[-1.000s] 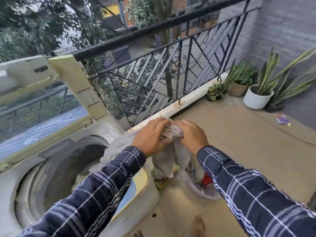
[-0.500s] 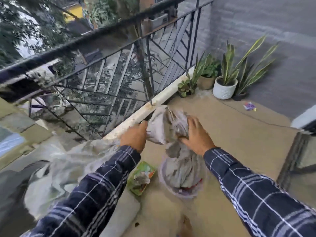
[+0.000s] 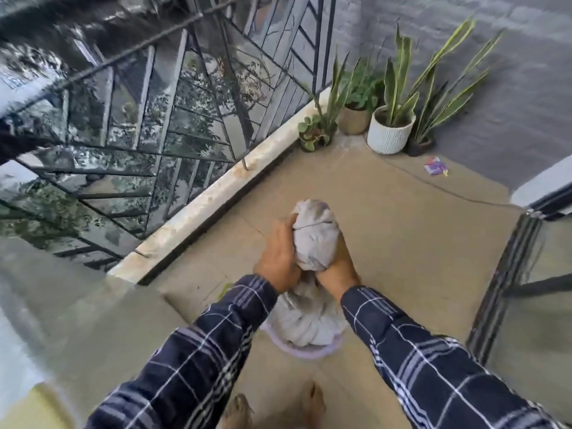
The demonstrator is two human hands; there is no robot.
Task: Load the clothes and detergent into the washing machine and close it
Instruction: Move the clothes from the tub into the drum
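A bunched grey cloth [image 3: 315,236] is held up between both hands above a pale round laundry basket [image 3: 297,351] that stands on the floor and holds more grey clothes [image 3: 306,320]. My left hand [image 3: 277,258] grips the cloth's left side. From below and to the right, my right hand [image 3: 335,269] holds it. The washing machine [image 3: 37,320] shows only as a blurred grey-white body at the left edge, with a yellow patch low down. A green edge [image 3: 224,289] peeks out beside my left sleeve; I cannot tell what it is.
A black metal railing [image 3: 185,119] on a white curb [image 3: 216,193] runs along the left. Several potted plants [image 3: 390,128] stand in the far corner by a grey wall. A small purple packet [image 3: 435,167] and a thin cable lie on the tan floor. A sliding glass door frame [image 3: 507,274] is at right. Bare feet show below.
The view has swung right and down, so the washing machine drum has left the frame. Both hands have gathered the grey cloth into a tight bundle above the basket.
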